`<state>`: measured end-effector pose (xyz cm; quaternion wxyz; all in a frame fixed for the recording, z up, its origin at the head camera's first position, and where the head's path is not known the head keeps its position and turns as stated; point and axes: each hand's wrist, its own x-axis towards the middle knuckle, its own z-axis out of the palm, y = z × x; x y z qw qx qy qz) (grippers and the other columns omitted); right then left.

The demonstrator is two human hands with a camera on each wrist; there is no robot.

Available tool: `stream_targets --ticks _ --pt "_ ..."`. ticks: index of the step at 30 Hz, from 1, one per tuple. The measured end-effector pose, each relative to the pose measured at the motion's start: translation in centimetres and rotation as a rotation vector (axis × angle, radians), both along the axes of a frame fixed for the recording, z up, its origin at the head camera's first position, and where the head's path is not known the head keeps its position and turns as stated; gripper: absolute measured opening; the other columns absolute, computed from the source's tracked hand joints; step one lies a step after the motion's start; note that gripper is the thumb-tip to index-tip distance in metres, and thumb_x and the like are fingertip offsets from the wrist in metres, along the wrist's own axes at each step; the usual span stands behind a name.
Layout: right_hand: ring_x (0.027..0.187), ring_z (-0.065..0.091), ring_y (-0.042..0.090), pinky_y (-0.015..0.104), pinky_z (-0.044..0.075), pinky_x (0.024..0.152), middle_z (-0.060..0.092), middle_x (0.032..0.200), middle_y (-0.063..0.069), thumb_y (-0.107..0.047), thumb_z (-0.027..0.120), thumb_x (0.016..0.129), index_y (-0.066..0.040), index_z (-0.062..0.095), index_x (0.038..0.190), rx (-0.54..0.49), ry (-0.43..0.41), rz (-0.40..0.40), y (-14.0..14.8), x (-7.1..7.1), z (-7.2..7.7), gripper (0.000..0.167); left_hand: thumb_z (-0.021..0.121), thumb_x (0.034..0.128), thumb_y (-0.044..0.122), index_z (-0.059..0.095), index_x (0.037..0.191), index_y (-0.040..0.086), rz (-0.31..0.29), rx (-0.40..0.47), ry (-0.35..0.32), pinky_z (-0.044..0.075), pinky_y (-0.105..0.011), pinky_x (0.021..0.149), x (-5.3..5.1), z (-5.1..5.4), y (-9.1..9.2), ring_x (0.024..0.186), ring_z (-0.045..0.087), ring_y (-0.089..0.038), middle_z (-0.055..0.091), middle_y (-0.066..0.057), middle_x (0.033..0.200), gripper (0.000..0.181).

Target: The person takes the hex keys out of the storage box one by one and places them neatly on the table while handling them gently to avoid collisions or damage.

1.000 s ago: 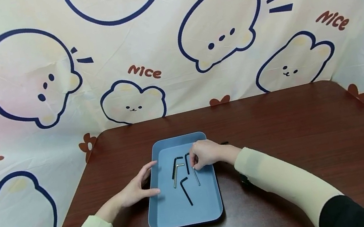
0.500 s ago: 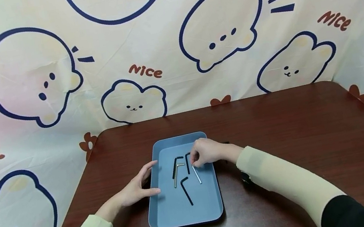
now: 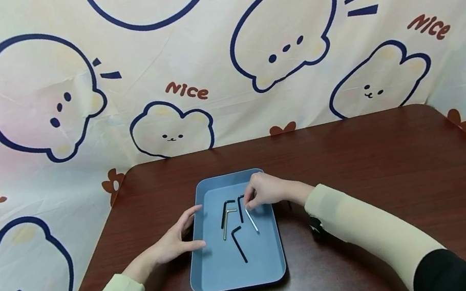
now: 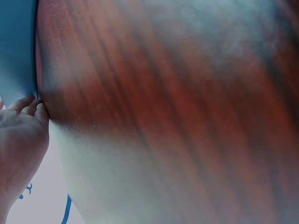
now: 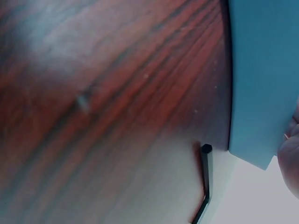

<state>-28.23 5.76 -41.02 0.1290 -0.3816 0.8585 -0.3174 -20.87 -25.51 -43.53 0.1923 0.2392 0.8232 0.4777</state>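
A blue tray (image 3: 262,271) holds several L-shaped hex keys: black ones (image 3: 239,246) and a brass-coloured one (image 3: 226,226). At the tray's right side, my right hand (image 3: 271,189) pinches the upper end of a silver hex key (image 3: 252,221), whose long arm slants down over the tray. My left hand (image 3: 168,243) rests with spread fingers and thumb against the tray's left edge. In the left wrist view the left hand (image 4: 25,135) touches the tray's side. The right wrist view shows part of the right hand (image 5: 290,161) over the tray (image 5: 261,70).
Another black hex key (image 5: 207,175) lies on the brown table (image 5: 117,116), just outside the tray, in the right wrist view. Behind the table (image 3: 355,150) hangs a pale cloth (image 3: 219,64) with cartoon drawings.
My right hand has moved slightly up and to the right, and the silver key's lower end has shifted up and right with it. The left hand stays at the tray's edge.
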Motion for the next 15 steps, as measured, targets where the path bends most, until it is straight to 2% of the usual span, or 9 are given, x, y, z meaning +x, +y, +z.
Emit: stream_targets --ticks 15 --pt "0.081 0.059 0.012 0.027 0.049 0.068 0.072 0.086 -0.008 -0.011 0.075 0.086 -0.008 0.079 0.091 -0.028 -0.003 -0.033 0.9 0.0 1.5 0.007 0.07 0.0901 0.012 0.016 0.152 0.008 0.004 0.0 -0.006 0.013 -0.064 0.108 0.0 0.1 0.1 0.144 0.008 -0.044 0.01 -0.024 0.158 0.083"
